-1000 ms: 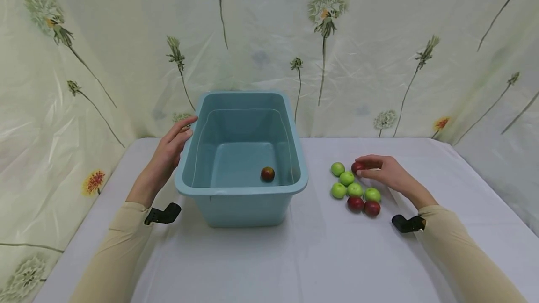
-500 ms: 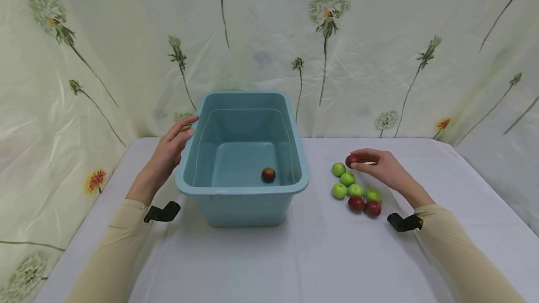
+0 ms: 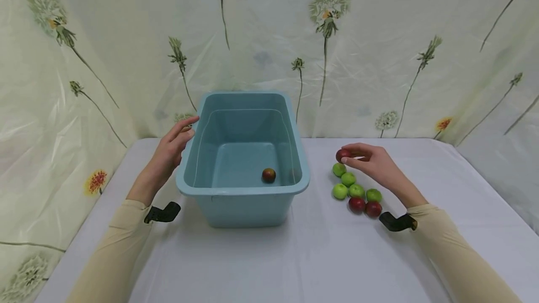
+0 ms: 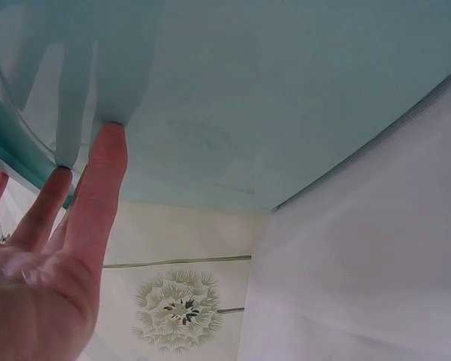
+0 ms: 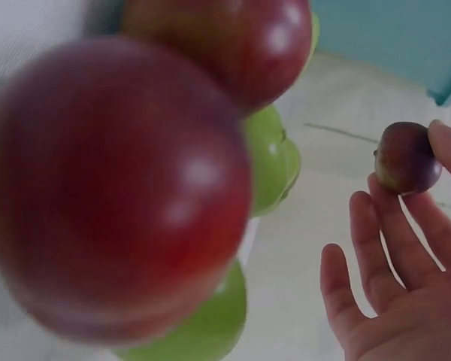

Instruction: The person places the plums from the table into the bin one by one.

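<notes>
pinching red fruit (image 3: 342, 155) in right hand (image 3: 372, 165); left hand (image 3: 168, 153) touching tub (image 3: 244, 200).

Bare left hand (image 3: 168, 153), bare right hand (image 3: 375, 165); 2 long beige sleeves (image 3: 113, 251), a black clip-like mount (image 3: 162, 213) strapped at each wrist.

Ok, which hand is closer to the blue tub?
Left. The left hand rests against the blue tub's outer left wall; the right hand is off to its right, pinching a red fruit.
</notes>
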A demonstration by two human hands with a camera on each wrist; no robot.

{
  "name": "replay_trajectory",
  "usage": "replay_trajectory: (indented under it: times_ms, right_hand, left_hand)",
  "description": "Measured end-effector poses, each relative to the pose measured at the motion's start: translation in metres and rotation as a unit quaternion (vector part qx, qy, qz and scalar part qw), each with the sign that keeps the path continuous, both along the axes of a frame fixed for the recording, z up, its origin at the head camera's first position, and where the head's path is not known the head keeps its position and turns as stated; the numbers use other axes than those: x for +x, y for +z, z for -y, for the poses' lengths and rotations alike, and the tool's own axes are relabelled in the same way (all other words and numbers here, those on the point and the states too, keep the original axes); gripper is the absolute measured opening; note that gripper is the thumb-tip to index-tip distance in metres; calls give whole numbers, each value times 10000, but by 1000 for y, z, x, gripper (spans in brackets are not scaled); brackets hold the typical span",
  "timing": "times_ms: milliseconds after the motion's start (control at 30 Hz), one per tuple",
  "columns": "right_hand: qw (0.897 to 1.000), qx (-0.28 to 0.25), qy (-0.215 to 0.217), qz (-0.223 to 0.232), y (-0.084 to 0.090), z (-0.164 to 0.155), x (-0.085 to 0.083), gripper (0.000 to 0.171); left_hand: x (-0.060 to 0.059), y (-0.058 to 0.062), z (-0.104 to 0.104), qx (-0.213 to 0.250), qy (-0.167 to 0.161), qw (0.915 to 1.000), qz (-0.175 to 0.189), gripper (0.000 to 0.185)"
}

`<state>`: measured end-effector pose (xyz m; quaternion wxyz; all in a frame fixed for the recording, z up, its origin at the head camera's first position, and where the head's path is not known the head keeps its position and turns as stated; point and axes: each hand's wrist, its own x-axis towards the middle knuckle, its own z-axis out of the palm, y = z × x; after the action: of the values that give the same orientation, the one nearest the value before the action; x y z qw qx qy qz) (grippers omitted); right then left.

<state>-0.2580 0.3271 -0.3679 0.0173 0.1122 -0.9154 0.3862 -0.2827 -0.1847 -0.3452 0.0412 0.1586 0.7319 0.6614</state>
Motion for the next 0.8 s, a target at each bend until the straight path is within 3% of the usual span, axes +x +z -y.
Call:
replay_trajectory:
  times_ms: [200,500,800]
  right_hand:
    - [9997,-147,-170,-118,4,14,3,52]
    - [9982,-516,-91,-274,13,33,5,48]
    - [9924,-1124,-196,-465,11,45,1,44]
  left_hand:
    - [0,1,0,39,49,10000,17,53]
    - [0,0,-1,100,96,9999,-9,51]
    - [1,0,-1,114,111,9999,-40,51]
